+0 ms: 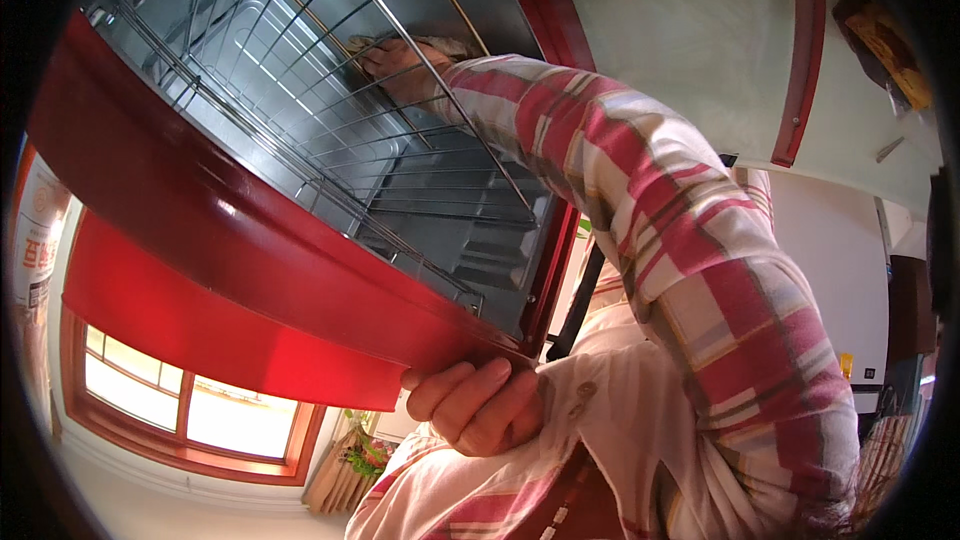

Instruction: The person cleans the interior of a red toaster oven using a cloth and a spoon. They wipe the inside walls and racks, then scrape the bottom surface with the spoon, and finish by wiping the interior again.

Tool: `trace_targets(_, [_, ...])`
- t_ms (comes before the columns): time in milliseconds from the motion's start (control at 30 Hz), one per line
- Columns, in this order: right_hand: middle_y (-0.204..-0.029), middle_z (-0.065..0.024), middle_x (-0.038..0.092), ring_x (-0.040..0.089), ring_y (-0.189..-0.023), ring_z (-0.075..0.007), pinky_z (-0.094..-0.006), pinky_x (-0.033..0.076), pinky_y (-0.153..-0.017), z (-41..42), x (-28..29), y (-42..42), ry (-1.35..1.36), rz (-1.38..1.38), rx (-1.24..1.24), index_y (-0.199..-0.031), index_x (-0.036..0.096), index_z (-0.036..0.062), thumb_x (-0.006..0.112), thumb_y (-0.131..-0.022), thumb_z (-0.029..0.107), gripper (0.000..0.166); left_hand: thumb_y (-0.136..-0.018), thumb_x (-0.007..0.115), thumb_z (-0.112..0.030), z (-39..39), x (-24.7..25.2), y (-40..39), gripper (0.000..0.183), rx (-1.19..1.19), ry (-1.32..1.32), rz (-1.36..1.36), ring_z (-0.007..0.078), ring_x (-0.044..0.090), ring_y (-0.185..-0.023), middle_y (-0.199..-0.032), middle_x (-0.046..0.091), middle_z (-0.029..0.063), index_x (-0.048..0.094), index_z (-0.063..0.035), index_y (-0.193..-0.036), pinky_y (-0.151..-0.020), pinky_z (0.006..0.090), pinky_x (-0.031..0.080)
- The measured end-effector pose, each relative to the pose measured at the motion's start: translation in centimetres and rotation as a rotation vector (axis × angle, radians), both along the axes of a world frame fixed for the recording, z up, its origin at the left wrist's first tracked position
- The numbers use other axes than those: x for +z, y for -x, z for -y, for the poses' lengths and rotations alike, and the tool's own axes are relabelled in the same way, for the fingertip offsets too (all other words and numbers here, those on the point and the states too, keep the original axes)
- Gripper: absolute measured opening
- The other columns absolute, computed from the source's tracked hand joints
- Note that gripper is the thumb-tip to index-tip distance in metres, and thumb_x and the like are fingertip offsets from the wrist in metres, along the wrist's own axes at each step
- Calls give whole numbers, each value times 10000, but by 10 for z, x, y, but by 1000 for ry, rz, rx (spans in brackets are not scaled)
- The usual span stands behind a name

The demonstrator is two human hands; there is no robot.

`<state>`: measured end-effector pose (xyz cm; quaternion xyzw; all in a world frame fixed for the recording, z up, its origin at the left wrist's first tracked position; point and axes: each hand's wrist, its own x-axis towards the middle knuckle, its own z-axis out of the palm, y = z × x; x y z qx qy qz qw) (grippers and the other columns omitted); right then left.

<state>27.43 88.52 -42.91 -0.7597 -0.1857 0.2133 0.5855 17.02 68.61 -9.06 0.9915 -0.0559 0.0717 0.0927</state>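
A red countertop oven (247, 217), with its cavity facing me, is tilted in front of my body. My left hand (480, 405) grips its casing at the near lower corner, fingers curled at the edge. Deep in the grey metal cavity, my right hand (401, 64) presses a pale, crumpled cloth (450, 45) to the inner wall; some of the cloth is hidden. A wire rack (322, 75) spans the cavity, its bars between the camera and my right hand. The red-trimmed glass door (690, 37) hangs open to the upper right.
A wood-framed window (187, 412) shows at the lower left, near a plant (366, 457). A printed package bearing writing (41, 225) stands at the left rim. A white cabinet-like box (825, 262) is to the right. Some brown and yellow item (885, 52) lies at the upper right.
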Motion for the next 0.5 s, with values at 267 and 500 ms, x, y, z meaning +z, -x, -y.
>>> trace_targets(267, [-1222, -194, 586, 587, -1112, -358, -421, 474, -951, 4, -53, -17, -203, -180, -290, -1339, 484, 127, 454, -974, 297, 404, -720, 609, -205, 2, -21, -18, 89, -185, 152, 129, 178, 519, -849, -775, 642, -23, 697, -197, -730, -997, 368, 378])
trace_targets(500, [-1246, -112, 541, 523, -1174, -266, -323, 449, -1008, 58, 11, 43, 228, 536, -26, -1210, 582, 6, 545, -870, 181, 384, -830, 628, -116, -2, 12, -10, 53, -115, -21, -99, 251, 491, -900, -932, 607, 13, 620, -166, -815, -769, 360, 418])
